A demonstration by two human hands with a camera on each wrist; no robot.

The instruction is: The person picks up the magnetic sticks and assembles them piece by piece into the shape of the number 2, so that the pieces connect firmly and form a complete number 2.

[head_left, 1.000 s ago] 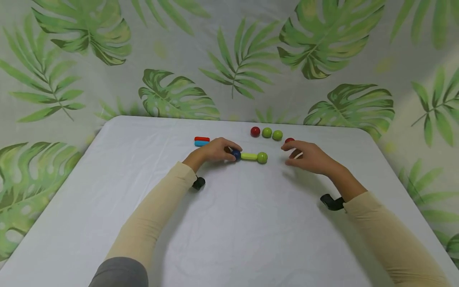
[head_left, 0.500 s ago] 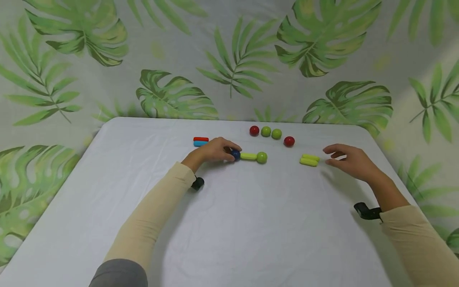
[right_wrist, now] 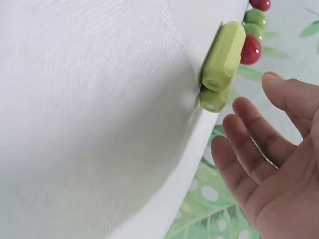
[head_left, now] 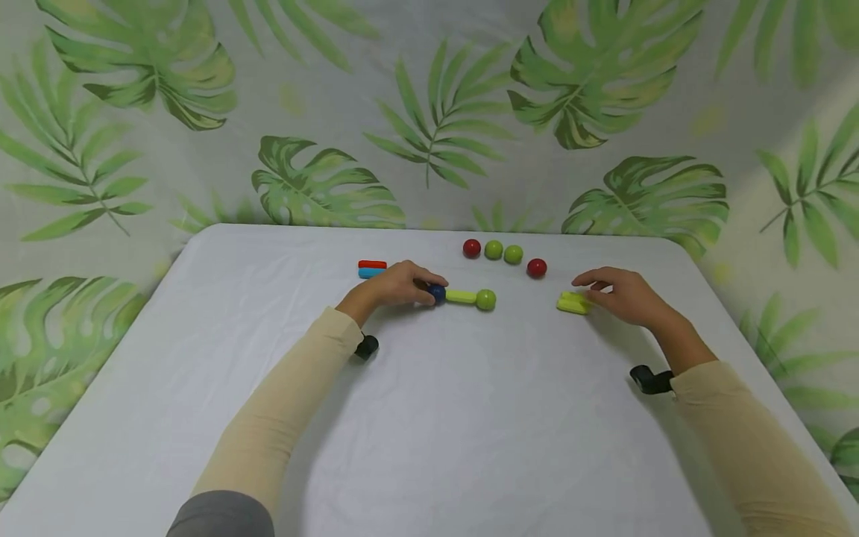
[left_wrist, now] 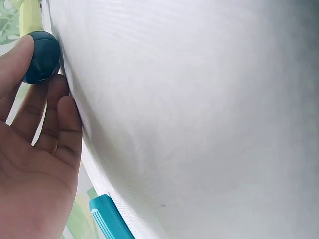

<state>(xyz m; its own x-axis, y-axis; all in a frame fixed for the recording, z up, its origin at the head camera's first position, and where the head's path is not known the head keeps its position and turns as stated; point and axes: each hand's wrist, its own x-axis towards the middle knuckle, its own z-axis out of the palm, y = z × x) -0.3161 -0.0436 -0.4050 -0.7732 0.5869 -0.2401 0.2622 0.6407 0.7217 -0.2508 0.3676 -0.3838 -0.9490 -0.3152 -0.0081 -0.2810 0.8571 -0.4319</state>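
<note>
With thumb and fingers, my left hand (head_left: 394, 286) pinches a dark blue ball (head_left: 438, 293) at the left end of a short chain. A yellow-green rod (head_left: 461, 297) links that ball to a green ball (head_left: 486, 300), all lying along the white table. The left wrist view shows the thumb on the blue ball (left_wrist: 45, 57). My right hand (head_left: 629, 298) hovers at the right end of two yellow-green magnetic rods (head_left: 570, 304), overlapping them in the head view. In the right wrist view its fingers are spread and apart from the rods (right_wrist: 223, 57), which lie side by side.
Along the back of the table (head_left: 429, 418) stand a red ball (head_left: 472, 248), two green balls (head_left: 503, 252) and another red ball (head_left: 537, 268). Behind my left wrist lie a red rod (head_left: 372, 264) and a light blue rod (head_left: 370, 274). A leaf-patterned cloth (head_left: 463, 201) hangs behind.
My right hand first swung right, past the two yellow-green rods, uncovering them, then came back left to their right end. The left hand keeps its hold on the blue ball.
</note>
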